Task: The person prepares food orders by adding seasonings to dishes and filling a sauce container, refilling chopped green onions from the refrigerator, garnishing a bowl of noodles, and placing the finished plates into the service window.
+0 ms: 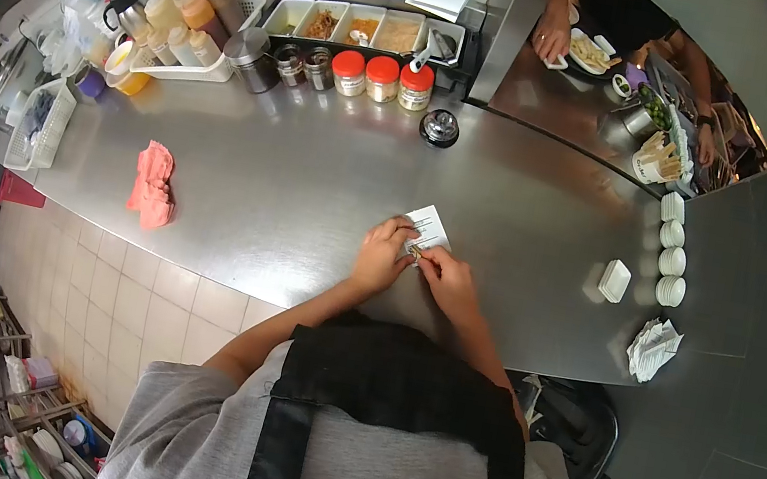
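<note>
A white paper slip point(428, 226) with printed lines is at the steel counter's front middle, between my two hands. My left hand point(383, 256) is closed on the slip's left side, fingers over its edge. From the right, my right hand point(450, 281) meets it, fingertips pinched together at the slip's lower end. A small brownish-gold thing shows between the fingertips, too small to name. Farther back on the counter stands a silver call bell point(440, 128). To the left lies a crumpled pink cloth point(153, 185).
Red-lidded jars point(382, 79) and a tray of toppings point(363, 28) line the back, with a basket of sauce bottles point(179, 68) on the left. At right are a small white dish point(614, 280), stacked dishes point(672, 261) and papers point(654, 350). A person's hand point(552, 39) appears beyond the opening.
</note>
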`<move>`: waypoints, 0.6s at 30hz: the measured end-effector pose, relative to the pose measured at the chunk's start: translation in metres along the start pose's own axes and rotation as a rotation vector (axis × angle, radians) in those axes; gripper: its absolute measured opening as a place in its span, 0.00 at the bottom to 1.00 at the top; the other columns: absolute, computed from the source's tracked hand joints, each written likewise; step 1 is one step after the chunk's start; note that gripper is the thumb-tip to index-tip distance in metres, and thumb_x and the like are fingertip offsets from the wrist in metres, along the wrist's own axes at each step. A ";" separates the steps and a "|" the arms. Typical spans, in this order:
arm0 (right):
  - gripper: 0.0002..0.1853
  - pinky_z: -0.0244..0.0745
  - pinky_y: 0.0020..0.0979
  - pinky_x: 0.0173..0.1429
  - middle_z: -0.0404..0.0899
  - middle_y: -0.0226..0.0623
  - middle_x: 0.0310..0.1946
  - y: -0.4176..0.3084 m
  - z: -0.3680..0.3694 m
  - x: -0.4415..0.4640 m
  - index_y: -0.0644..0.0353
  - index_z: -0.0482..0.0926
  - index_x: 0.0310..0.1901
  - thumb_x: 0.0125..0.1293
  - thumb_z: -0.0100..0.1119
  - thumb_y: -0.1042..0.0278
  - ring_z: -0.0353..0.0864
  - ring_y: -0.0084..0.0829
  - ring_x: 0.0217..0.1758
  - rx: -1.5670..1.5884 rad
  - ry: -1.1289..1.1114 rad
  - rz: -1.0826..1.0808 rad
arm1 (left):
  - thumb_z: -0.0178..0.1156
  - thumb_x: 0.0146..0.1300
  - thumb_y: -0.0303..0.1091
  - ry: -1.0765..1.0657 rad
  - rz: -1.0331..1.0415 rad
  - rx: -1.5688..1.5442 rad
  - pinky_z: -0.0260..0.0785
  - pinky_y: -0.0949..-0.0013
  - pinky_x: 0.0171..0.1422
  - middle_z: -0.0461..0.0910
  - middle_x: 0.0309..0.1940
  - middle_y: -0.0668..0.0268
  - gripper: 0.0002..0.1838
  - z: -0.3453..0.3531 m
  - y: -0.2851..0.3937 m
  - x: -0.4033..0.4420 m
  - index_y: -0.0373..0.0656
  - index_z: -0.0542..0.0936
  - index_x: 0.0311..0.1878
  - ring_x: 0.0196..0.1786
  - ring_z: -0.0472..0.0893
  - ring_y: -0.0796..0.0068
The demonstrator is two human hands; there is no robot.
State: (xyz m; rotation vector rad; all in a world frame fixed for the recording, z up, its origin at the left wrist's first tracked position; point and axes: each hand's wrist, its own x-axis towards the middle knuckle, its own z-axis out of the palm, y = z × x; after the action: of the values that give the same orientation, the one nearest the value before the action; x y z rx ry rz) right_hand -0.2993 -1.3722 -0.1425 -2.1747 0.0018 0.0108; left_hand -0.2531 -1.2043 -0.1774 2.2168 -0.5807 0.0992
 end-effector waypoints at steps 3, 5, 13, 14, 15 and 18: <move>0.07 0.74 0.43 0.40 0.82 0.47 0.33 0.009 -0.001 0.003 0.60 0.78 0.39 0.64 0.61 0.66 0.81 0.49 0.36 -0.326 0.174 -0.024 | 0.72 0.48 0.29 -0.021 -0.055 0.001 0.62 0.56 0.65 0.72 0.58 0.63 0.24 0.000 0.005 0.000 0.46 0.78 0.50 0.63 0.71 0.58; 0.07 0.73 0.44 0.40 0.81 0.48 0.33 0.021 -0.014 0.010 0.60 0.78 0.39 0.64 0.60 0.66 0.81 0.50 0.36 -0.428 0.270 -0.017 | 0.72 0.47 0.29 -0.017 -0.094 0.034 0.60 0.55 0.66 0.71 0.60 0.63 0.25 -0.003 0.011 0.001 0.48 0.78 0.51 0.65 0.69 0.57; 0.08 0.73 0.42 0.36 0.80 0.46 0.27 0.013 -0.027 -0.003 0.58 0.79 0.38 0.65 0.62 0.62 0.81 0.46 0.30 0.035 0.180 0.087 | 0.74 0.46 0.34 -0.055 -0.156 0.178 0.56 0.54 0.65 0.71 0.55 0.66 0.26 -0.004 0.015 0.003 0.53 0.79 0.52 0.62 0.68 0.60; 0.08 0.73 0.42 0.35 0.80 0.46 0.27 0.013 -0.021 -0.008 0.58 0.79 0.38 0.64 0.63 0.62 0.81 0.46 0.30 0.037 0.164 0.050 | 0.73 0.47 0.34 -0.057 -0.148 0.183 0.55 0.54 0.64 0.71 0.54 0.66 0.26 -0.003 0.014 0.003 0.54 0.79 0.52 0.61 0.68 0.60; 0.08 0.73 0.41 0.35 0.80 0.45 0.27 0.012 -0.014 -0.011 0.58 0.79 0.37 0.64 0.63 0.62 0.81 0.45 0.29 0.038 0.149 0.014 | 0.73 0.47 0.35 -0.058 -0.139 0.187 0.55 0.54 0.64 0.72 0.53 0.66 0.26 -0.003 0.014 0.003 0.54 0.79 0.52 0.60 0.68 0.61; 0.08 0.73 0.41 0.35 0.81 0.45 0.27 0.005 0.000 -0.018 0.58 0.79 0.37 0.63 0.64 0.63 0.81 0.45 0.29 0.046 0.126 0.039 | 0.72 0.48 0.34 -0.063 -0.132 0.199 0.55 0.55 0.62 0.74 0.49 0.68 0.24 -0.002 0.014 0.003 0.55 0.80 0.51 0.59 0.69 0.61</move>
State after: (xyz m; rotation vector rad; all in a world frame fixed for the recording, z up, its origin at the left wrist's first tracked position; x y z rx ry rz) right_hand -0.3176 -1.3750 -0.1468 -2.1254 0.1151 -0.1025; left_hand -0.2567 -1.2117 -0.1656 2.4526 -0.4741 0.0194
